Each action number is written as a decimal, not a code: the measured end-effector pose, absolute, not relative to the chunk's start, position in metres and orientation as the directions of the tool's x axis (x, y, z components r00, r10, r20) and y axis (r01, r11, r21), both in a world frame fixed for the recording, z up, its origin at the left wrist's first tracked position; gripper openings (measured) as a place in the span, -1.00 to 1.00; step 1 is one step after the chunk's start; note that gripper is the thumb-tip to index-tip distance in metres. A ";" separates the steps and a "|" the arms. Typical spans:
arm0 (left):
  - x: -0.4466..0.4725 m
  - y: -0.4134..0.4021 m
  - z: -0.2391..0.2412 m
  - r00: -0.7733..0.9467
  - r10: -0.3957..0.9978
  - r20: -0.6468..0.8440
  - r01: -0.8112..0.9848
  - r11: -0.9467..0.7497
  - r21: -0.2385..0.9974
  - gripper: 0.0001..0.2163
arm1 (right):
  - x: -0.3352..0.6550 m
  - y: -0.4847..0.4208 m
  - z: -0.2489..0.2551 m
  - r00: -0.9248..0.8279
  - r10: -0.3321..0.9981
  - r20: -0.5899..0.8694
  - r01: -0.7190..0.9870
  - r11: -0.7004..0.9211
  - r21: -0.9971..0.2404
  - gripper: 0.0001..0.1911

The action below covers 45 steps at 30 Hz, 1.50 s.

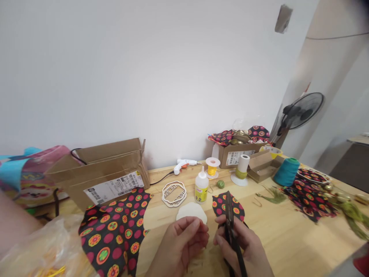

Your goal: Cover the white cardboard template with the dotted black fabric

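Observation:
My left hand is closed round the near edge of a white scalloped piece that lies on the wooden table. My right hand grips black scissors, blades pointing away over a small cut piece of black fabric with pink and orange dots. The two hands sit close together at the table's front middle. A larger sheet of the same dotted fabric lies to the left of my left hand.
A glue bottle, a white cut-out frame, a glue gun, thread spools and a teal cone stand behind. Cardboard boxes line the wall. More fabric lies right; a plastic bag lies front left.

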<state>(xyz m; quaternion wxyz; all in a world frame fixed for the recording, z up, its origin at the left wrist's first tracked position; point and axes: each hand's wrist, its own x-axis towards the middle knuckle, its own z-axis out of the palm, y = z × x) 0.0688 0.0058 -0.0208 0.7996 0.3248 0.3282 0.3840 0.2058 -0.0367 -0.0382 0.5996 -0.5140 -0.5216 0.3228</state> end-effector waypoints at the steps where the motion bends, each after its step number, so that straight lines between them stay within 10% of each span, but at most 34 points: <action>1: 0.068 0.006 -0.021 0.492 0.826 -0.276 -0.395 0.494 0.775 -0.86 | 0.206 -0.037 -0.038 0.258 0.922 0.289 0.137 0.261 -0.956 -0.80; 21: 0.078 -0.001 -0.024 0.527 0.850 -0.017 -0.288 0.197 0.937 -0.85 | 0.209 -0.028 -0.041 0.035 0.984 0.173 -0.169 0.176 -0.970 -0.53; 39: 0.072 0.000 -0.010 0.408 0.850 -0.332 -0.564 0.521 0.641 -0.89 | 0.211 -0.035 -0.033 0.180 0.966 0.187 -0.050 0.199 -0.979 -0.72; 45: 0.069 0.003 -0.018 0.357 0.891 -0.282 -0.326 0.402 0.856 -0.86 | 0.214 -0.035 -0.029 0.153 0.955 0.254 0.034 0.252 -0.967 -0.77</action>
